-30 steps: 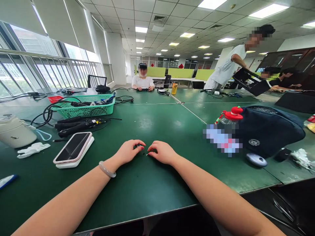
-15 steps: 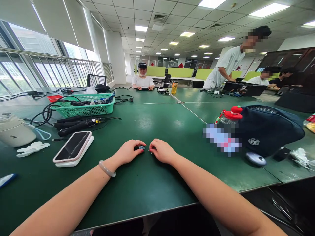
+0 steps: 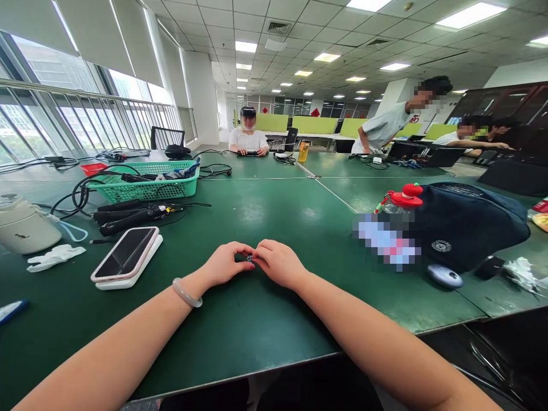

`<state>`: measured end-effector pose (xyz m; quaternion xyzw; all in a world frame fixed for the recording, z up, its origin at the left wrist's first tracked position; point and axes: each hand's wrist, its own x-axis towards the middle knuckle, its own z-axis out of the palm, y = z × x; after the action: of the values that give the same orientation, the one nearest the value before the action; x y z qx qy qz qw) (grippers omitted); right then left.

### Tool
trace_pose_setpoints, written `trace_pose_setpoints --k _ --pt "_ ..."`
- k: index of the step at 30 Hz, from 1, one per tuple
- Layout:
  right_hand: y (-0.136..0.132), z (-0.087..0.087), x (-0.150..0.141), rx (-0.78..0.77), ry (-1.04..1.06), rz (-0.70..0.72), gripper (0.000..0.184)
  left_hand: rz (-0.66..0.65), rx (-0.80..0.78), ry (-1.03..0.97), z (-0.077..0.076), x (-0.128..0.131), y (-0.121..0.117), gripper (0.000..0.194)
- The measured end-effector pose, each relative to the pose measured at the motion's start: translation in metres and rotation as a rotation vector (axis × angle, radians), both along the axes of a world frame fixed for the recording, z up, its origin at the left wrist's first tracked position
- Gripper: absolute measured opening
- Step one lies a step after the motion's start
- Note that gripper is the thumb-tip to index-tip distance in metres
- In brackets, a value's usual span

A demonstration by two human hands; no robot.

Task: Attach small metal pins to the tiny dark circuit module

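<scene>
Just above the green table [image 3: 240, 342], my left hand [image 3: 225, 262] is closed in a pinch on a small dark piece with pale and bluish specks [image 3: 249, 258], which looks like a tiny circuit board. Most of that piece hides behind the fingers. My right hand [image 3: 278, 262] meets it from the other side, fingertips pressed together at the piece's right end and touching or nearly touching the left fingers. Whatever tiny thing sits between the right fingertips is too small and covered to name. A pale bangle [image 3: 187, 293] circles my left wrist.
On the left lie a phone [image 3: 126, 255] on a white slab, a green basket [image 3: 145, 191] of cables, black rods [image 3: 128, 217] and a cream bottle [image 3: 25, 225]. Rightward stand a red-capped bottle [image 3: 405, 200], a dark bag [image 3: 471, 222] and a mouse [image 3: 445, 277]. Other people are beyond.
My right hand has moved left, from a small gap to contact at the piece in my left hand. Across the table, the standing person set down a black case and now bends lower.
</scene>
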<state>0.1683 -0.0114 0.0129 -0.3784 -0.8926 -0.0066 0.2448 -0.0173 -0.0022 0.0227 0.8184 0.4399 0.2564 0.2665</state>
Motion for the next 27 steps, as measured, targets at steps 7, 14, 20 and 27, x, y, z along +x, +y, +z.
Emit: trace_pose_setpoints --k 7,14,20,27 --pt "0.005 0.003 0.009 -0.077 0.045 -0.113 0.021 0.046 0.033 0.041 0.000 -0.002 0.001 0.032" --pt "0.025 -0.008 0.024 -0.286 0.013 -0.341 0.010 0.088 0.026 0.086 -0.001 -0.003 0.003 0.033" --pt "0.028 -0.013 0.020 -0.324 0.000 -0.384 0.010 0.083 0.021 0.090 -0.001 -0.003 0.003 0.034" --pt "0.029 -0.016 0.020 -0.280 0.007 -0.363 0.014 0.074 0.010 0.082 -0.002 -0.002 0.004 0.032"
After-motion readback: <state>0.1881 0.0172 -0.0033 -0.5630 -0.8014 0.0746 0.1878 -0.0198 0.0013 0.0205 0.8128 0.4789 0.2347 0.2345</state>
